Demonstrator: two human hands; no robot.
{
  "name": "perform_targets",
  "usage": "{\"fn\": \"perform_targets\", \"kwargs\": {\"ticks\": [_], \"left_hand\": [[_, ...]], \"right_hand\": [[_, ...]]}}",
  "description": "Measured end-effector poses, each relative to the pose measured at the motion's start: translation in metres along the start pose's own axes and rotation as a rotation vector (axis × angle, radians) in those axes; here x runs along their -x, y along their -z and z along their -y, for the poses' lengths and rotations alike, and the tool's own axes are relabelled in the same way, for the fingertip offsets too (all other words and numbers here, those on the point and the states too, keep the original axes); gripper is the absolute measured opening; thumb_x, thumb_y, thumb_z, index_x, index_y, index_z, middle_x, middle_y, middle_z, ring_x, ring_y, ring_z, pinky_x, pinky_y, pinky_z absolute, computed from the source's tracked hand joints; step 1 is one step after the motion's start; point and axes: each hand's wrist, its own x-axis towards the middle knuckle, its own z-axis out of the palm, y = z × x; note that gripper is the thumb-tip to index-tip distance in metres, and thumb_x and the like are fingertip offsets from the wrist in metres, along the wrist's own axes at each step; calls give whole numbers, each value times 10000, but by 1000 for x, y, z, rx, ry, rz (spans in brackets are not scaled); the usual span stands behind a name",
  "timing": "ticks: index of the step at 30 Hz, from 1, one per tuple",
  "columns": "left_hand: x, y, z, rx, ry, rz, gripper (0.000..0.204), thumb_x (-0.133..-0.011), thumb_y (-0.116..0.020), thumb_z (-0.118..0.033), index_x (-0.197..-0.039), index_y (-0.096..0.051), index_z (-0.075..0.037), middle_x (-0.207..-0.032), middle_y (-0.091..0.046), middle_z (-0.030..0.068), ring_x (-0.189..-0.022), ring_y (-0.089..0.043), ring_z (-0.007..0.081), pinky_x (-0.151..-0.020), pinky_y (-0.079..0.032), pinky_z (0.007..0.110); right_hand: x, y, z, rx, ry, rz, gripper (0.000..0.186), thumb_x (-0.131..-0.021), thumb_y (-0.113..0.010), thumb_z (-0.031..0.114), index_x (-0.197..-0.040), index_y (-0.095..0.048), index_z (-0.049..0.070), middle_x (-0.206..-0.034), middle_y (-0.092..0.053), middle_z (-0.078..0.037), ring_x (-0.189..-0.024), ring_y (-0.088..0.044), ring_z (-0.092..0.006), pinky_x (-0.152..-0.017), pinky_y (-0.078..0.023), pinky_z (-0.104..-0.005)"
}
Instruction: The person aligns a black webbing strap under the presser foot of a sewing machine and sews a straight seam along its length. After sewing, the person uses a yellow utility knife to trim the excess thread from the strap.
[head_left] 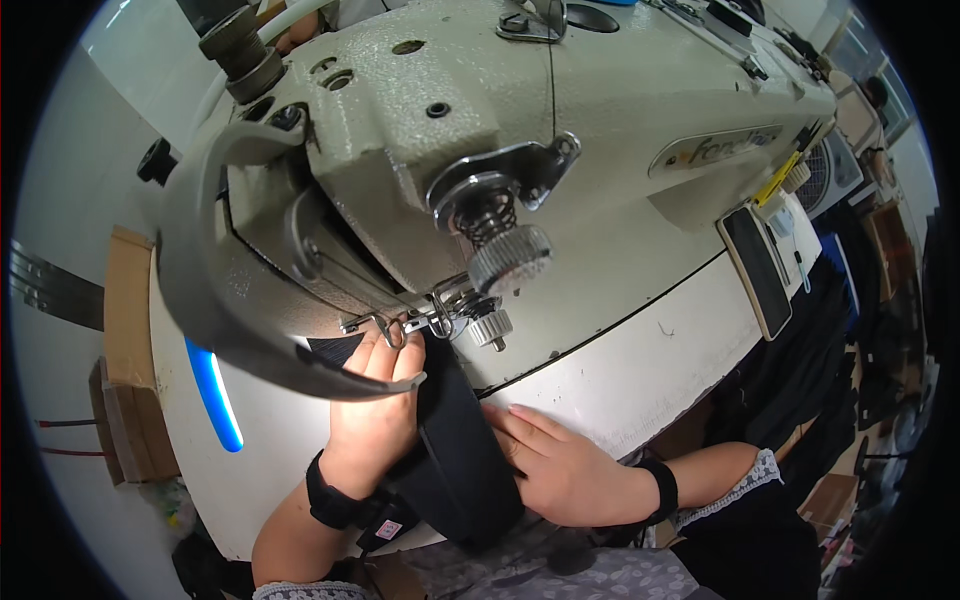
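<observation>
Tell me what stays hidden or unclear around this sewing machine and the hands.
All in the head view:
Stitching spot: hidden behind the front of the sewing machine.
Black fabric: its far end disappears beneath the machine.
Left hand: fingertips partly covered by metal thread guides.
Left sleeve's lace cuff: cut off by the lower edge.

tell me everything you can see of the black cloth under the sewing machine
The black cloth looks like plain, matte woven fabric, apparently folded into a long band with a lengthwise edge or seam line. It lies on the white table, running from under the sewing machine's head toward the person. The left hand rests along its left side; the right hand touches its right edge. Its far end is hidden.
</observation>
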Motion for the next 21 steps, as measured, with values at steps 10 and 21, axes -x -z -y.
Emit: {"fn": "perform_targets", "kwargs": {"ticks": [10,21], "left_hand": [[26,20,-35,199,-95,35,419,-796,-587,14,-1211,-637,35,-1231,-646,196,-1135,-635,354,-950,-531,398],[24,20,-30,354,-86,19,434,-767,-570,15,-1192,-628,77,-1192,-644,243,-1129,-629,388,-953,-526,424]], "right_hand": [[8,-11,11,-36,-55,-62,250,-744,-651,172,-894,-656,-28,-1275,-562,-251,-1338,-452,-363,-1125,-350,-465],[-32,8,-39,232,-74,-71,488,-911,-611,258,-1289,-555,-46,-1359,-545,-163,-1319,-458,-308,-1101,-355,-448]]}}
